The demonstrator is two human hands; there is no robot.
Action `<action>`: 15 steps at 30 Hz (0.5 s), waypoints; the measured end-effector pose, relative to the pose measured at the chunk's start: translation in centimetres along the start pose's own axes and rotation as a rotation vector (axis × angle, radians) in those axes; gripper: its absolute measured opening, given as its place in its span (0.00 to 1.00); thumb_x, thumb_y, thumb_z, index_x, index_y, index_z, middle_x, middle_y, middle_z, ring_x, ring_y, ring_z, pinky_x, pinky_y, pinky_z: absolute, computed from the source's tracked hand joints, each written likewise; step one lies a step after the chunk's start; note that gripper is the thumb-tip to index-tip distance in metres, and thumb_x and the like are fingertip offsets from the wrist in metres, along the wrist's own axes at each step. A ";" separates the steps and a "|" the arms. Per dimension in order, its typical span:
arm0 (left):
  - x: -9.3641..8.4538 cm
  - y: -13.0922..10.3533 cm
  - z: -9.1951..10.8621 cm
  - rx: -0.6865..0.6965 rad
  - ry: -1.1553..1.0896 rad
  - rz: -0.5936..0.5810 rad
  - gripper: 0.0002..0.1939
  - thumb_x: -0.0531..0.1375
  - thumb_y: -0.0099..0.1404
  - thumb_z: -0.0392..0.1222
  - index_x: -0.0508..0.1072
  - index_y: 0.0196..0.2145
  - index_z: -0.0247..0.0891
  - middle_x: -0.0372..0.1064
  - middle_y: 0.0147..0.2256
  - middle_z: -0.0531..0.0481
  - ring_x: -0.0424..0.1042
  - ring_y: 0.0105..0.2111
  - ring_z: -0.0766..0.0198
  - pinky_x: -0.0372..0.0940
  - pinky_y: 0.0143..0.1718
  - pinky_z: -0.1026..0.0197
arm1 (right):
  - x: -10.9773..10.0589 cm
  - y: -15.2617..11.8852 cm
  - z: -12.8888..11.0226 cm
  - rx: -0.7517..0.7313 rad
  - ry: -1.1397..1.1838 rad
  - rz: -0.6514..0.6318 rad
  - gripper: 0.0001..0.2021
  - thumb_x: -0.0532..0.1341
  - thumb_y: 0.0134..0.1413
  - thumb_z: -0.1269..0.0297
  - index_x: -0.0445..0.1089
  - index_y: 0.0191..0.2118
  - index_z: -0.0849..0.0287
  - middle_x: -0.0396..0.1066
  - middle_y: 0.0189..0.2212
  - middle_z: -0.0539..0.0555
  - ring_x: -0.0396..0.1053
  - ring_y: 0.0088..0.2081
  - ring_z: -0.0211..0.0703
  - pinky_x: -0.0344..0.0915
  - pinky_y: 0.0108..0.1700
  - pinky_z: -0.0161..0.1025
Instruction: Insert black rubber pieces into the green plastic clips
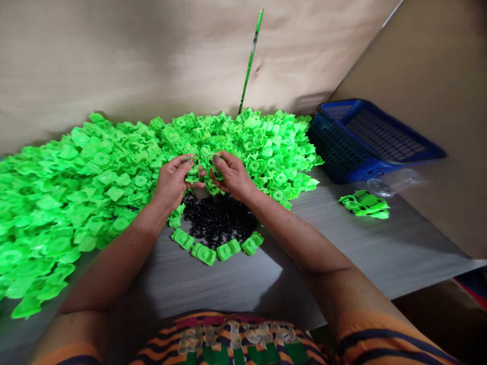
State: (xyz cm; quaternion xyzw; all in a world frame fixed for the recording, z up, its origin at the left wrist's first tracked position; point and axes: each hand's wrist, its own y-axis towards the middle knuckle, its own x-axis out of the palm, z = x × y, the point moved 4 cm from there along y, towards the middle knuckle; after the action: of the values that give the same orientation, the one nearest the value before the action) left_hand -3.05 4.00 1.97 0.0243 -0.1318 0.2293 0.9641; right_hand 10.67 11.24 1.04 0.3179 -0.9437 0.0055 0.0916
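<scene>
My left hand [177,176] grips a small green plastic toy car body [193,170], with the thumb on top and the fingers behind it. Another green car body [216,172] sits in my right hand [233,175], pinched between thumb and fingers, a dark part showing near the thumb. Both hands are close together above a heap of small black plastic parts [218,218]. Several green car bodies [204,253] lie in a curved row along the near side of that heap.
A large pile of green plastic pieces [102,172] spreads across the back and left of the grey table [228,289]. At right stand a blue basket [342,147] and a small cluster of green cars [365,204]. A thin green stick [251,61] rises behind the pile.
</scene>
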 end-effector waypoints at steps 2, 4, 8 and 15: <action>0.0 -0.1 0.1 0.001 0.004 0.021 0.15 0.71 0.61 0.44 0.76 0.43 0.36 0.77 0.31 0.50 0.82 0.31 0.59 0.77 0.26 0.63 | 0.0 -0.1 0.0 -0.022 -0.023 0.011 0.25 0.67 0.61 0.36 0.61 0.37 0.52 0.59 0.24 0.43 0.60 0.22 0.32 0.53 0.19 0.27; 0.0 0.0 0.1 0.015 0.014 0.034 0.14 0.71 0.60 0.44 0.77 0.42 0.36 0.77 0.31 0.51 0.81 0.30 0.60 0.75 0.24 0.65 | 0.1 -0.1 0.1 -0.046 -0.046 0.011 0.23 0.67 0.62 0.38 0.62 0.37 0.52 0.56 0.25 0.43 0.59 0.22 0.32 0.54 0.19 0.28; -0.1 -0.1 0.2 0.039 0.040 0.040 0.15 0.72 0.57 0.44 0.78 0.40 0.37 0.76 0.29 0.51 0.81 0.29 0.60 0.71 0.20 0.67 | 0.0 0.0 0.3 -0.077 -0.094 0.006 0.22 0.66 0.63 0.40 0.62 0.36 0.52 0.56 0.26 0.44 0.58 0.23 0.33 0.52 0.19 0.29; 0.2 -0.7 0.8 0.082 0.078 -0.006 0.17 0.71 0.52 0.46 0.77 0.37 0.36 0.77 0.27 0.50 0.81 0.29 0.55 0.69 0.16 0.64 | -0.2 0.3 0.3 -0.129 -0.116 0.009 0.22 0.66 0.61 0.40 0.62 0.37 0.53 0.56 0.25 0.43 0.63 0.26 0.34 0.53 0.21 0.28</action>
State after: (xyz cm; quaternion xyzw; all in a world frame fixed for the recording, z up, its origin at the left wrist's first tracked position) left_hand -2.76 3.38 2.80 0.0552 -0.0844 0.2324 0.9674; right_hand 10.56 11.57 0.71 0.3066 -0.9473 -0.0733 0.0571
